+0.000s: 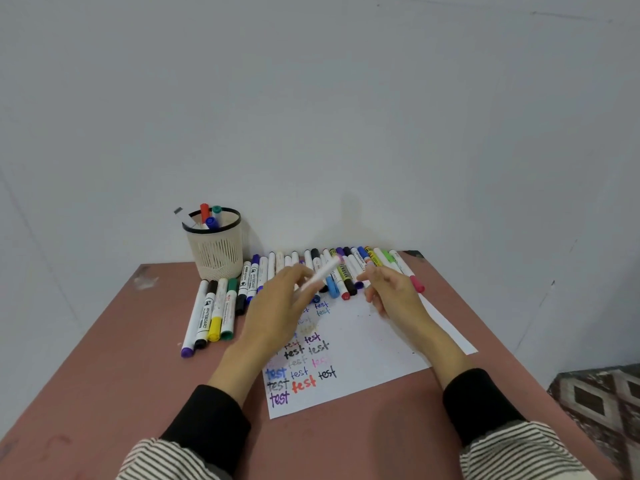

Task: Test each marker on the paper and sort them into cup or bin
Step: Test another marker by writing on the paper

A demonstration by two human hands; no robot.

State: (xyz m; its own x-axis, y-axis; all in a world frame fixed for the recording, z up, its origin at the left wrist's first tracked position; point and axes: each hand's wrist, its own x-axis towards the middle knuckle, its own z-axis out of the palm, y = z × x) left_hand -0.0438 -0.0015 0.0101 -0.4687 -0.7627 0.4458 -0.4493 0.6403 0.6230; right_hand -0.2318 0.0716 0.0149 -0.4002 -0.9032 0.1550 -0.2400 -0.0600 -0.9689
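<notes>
My left hand (282, 306) grips a white marker (323, 271) that slants up to the right above the paper (374, 344); the marker is motion-blurred. My right hand (389, 289) hovers just right of it and pinches a small pale cap (371, 263) at its fingertips. The white sheet carries several "test" words in different colours. A long row of markers (349, 268) lies along the table's far edge. Several more markers (211, 313) lie at the left. A beige mesh cup (216, 249) at the back left holds a few markers.
The reddish-brown table (121, 358) stands against a pale wall. Its right edge drops to a patterned floor (599, 396). No bin is in view.
</notes>
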